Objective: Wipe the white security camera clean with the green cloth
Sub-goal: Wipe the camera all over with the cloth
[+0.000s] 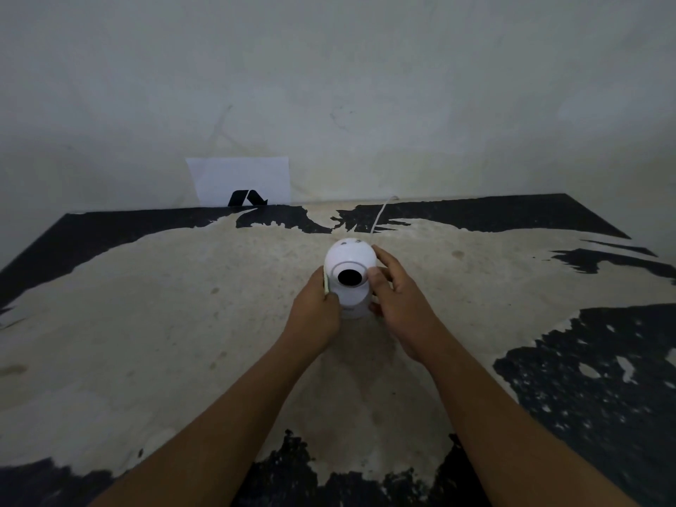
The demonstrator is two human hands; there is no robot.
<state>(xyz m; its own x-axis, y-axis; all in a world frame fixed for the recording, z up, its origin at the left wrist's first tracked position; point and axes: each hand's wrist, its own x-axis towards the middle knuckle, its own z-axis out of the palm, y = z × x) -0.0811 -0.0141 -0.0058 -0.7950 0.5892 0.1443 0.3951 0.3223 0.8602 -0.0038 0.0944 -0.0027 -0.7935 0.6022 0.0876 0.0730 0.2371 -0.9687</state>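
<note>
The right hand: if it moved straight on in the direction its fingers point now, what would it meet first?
The right hand already touches the white security camera from its right side, fingers pointing up-left across it. Going on, it would press into the camera body first. The left hand lies beyond, probably next, though depth is unclear.

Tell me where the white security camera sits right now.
In the head view, the white dome-shaped security camera stands mid-table on the worn black-and-beige tabletop, between the left hand and right hand, lens facing the viewer.
</note>
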